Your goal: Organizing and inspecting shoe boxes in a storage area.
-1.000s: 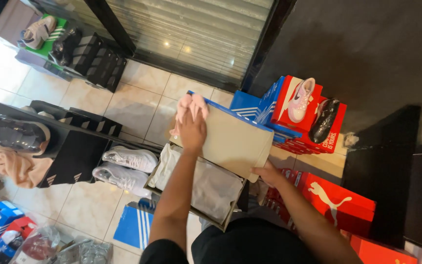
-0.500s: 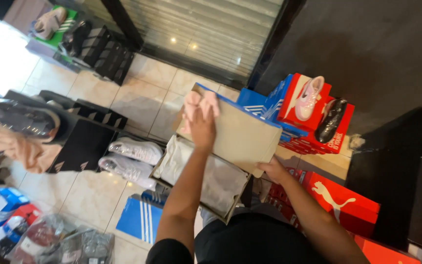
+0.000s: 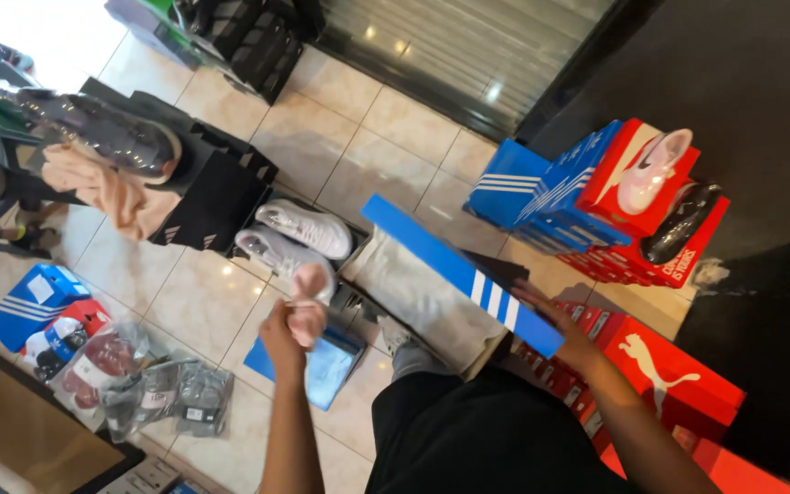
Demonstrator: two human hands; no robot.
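My left hand (image 3: pixel 287 331) is raised over the tiled floor and shut on a small pink wad (image 3: pixel 309 302). My right hand (image 3: pixel 552 322) grips the right end of a blue striped shoebox lid (image 3: pixel 457 272), seen edge-on. The lid lies across an open shoebox lined with grey tissue paper (image 3: pixel 418 302), which rests near my lap. A pair of white sneakers (image 3: pixel 306 229) sits in a box on the floor just beyond my left hand.
Blue and red shoeboxes (image 3: pixel 587 197) are stacked at the right, with a pink shoe (image 3: pixel 656 169) and a black shoe (image 3: pixel 683 224) on top. Black boxes (image 3: pixel 217 197) stand at the left. Bagged shoes (image 3: pixel 144 384) and a blue lid (image 3: pixel 326 366) lie on the floor.
My left hand left the top of the raised lid and came down to the left with the pink wad. The lid swung down over the box. The view shifted.
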